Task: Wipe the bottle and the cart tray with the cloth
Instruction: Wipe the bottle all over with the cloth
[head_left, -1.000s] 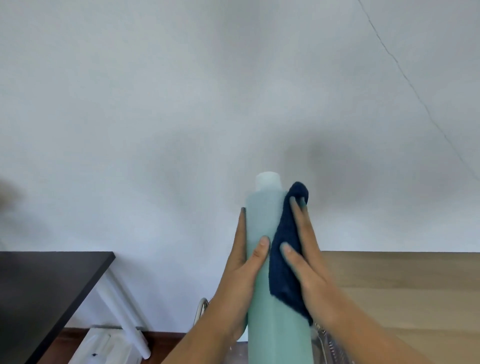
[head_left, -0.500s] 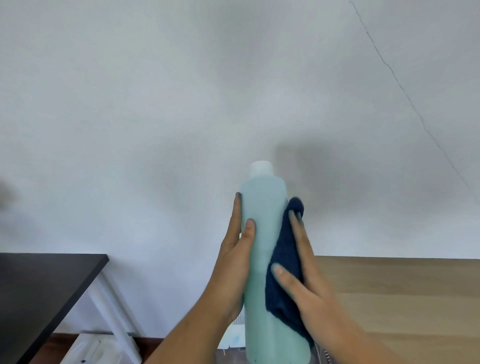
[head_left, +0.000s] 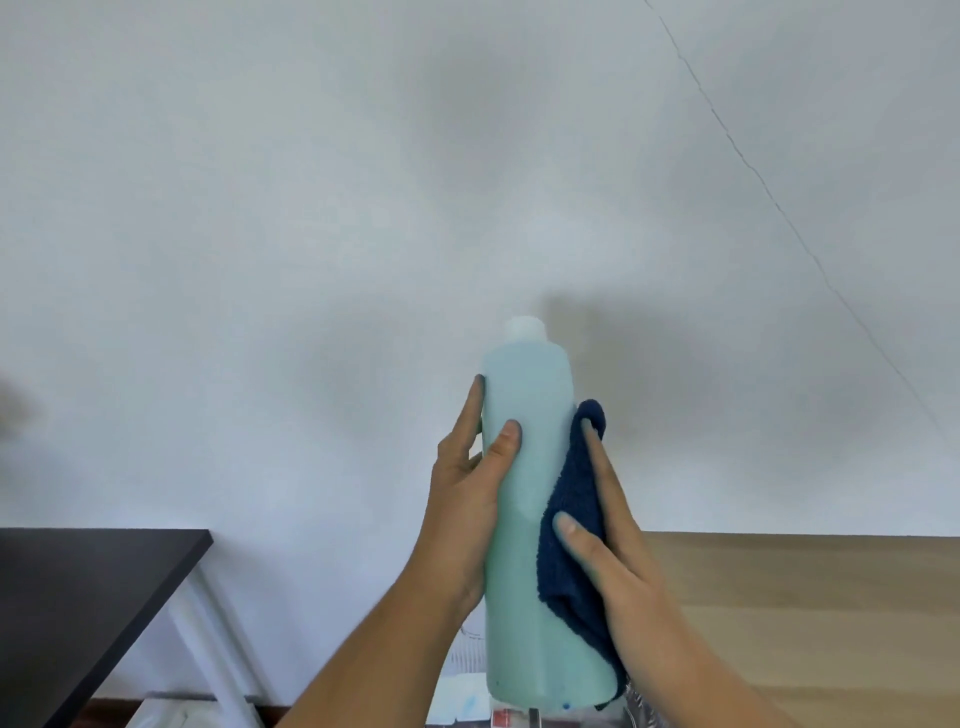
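At centre frame, held up in front of a pale wall (head_left: 311, 208), stands the bottle (head_left: 530, 467), a tall cylinder of pale teal with a white cap (head_left: 523, 328) at the top. It is upright, or very nearly so, and its base reaches almost to the lower edge of the view.

Left hand (head_left: 470, 499): wrapped around the left side of the bottle at mid-height. The thumb (head_left: 506, 441) lies across the front face and the fingers reach round the far side, so this hand is closed on the bottle and carries it.

Right hand (head_left: 608, 545): laid flat against the right side of the bottle, with the cloth (head_left: 571, 530) between palm and bottle. The cloth is dark blue terry (folded, with its upper corner rising just past the fingertips), and it covers the bottle's right flank from about mid-height down to near the base. The fingers are extended along it and the thumb presses on its front edge, so the hand holds the cloth against the bottle.

At lower left is a dark bench top (head_left: 78, 597) with a white leg (head_left: 218, 649). At lower right a light wooden surface (head_left: 805, 597) meets the wall. Small items show below the bottle's base, too cropped to identify.
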